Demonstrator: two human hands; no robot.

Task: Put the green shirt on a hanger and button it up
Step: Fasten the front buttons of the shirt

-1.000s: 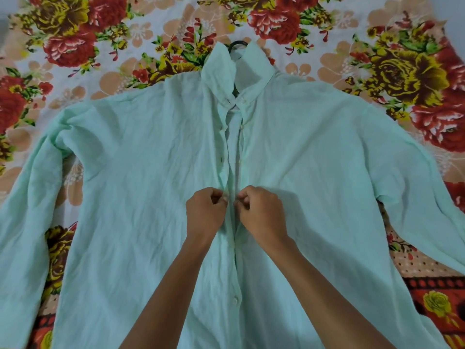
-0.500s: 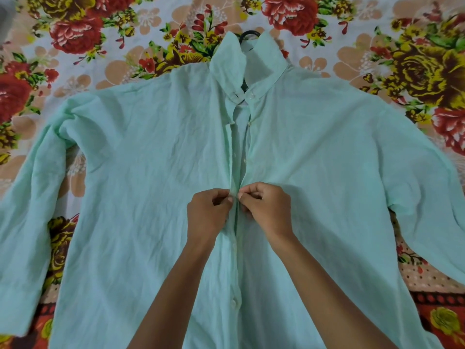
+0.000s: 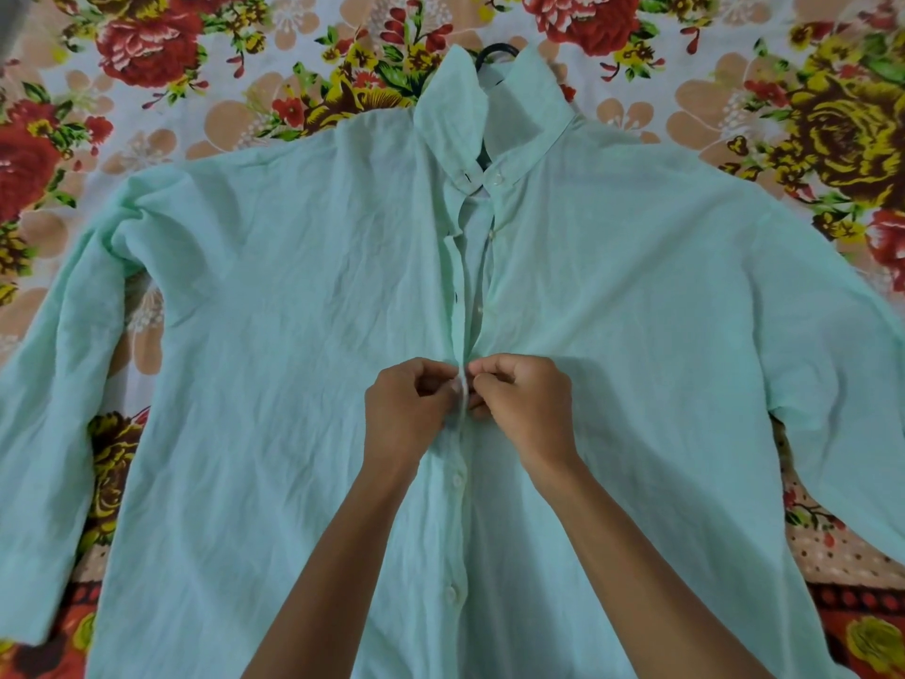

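Left hand (image 3: 409, 414) and right hand (image 3: 526, 409) pinch green shirt (image 3: 274, 335) placket.

The shirt (image 3: 274, 335) lies flat on the bedsheet (image 3: 147, 115), sleeves spread to either side, the hanger (image 3: 495, 52) hook poking out behind the collar. My left hand (image 3: 406, 414) and right hand (image 3: 526, 409) meet at mid-placket.
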